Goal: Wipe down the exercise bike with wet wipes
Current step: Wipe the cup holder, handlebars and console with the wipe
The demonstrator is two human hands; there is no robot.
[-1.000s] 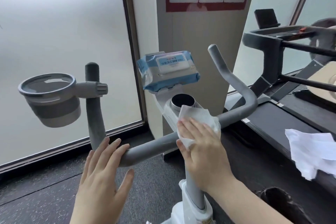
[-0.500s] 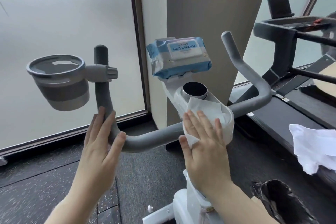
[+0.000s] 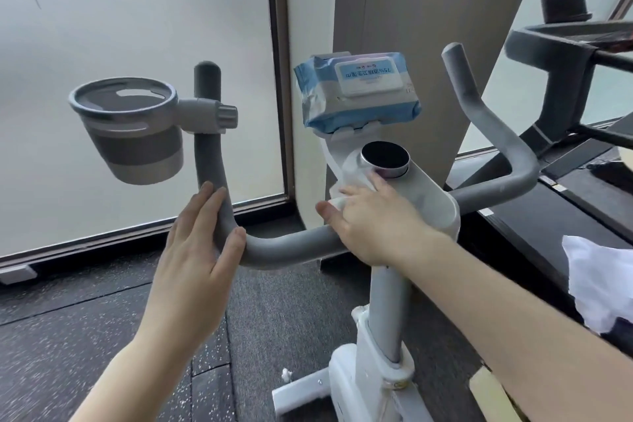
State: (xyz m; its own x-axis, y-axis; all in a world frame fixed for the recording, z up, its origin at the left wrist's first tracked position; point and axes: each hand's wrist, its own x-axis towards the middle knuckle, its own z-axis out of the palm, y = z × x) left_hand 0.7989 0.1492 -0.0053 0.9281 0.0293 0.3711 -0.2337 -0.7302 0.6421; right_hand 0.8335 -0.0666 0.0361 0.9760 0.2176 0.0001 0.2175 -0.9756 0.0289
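Observation:
The exercise bike's grey handlebar (image 3: 291,245) curves up on both sides of a white console (image 3: 433,195) with a round black knob (image 3: 385,155). My right hand (image 3: 373,223) presses a white wet wipe (image 3: 352,178) against the console's left side, just below the knob. My left hand (image 3: 197,240) rests on the left bend of the handlebar, fingers loosely curled round the tube. A blue pack of wet wipes (image 3: 358,91) lies on the holder above the console.
A grey cup holder (image 3: 132,134) is clamped to the left bar end. A treadmill (image 3: 561,55) stands at right, with a white crumpled cloth (image 3: 599,279) on its deck. Frosted windows and a pillar are behind the bike; dark speckled floor lies below.
My right hand has slid the wipe from the console's front to its left side by the knob. My left hand has moved up onto the handlebar's left bend.

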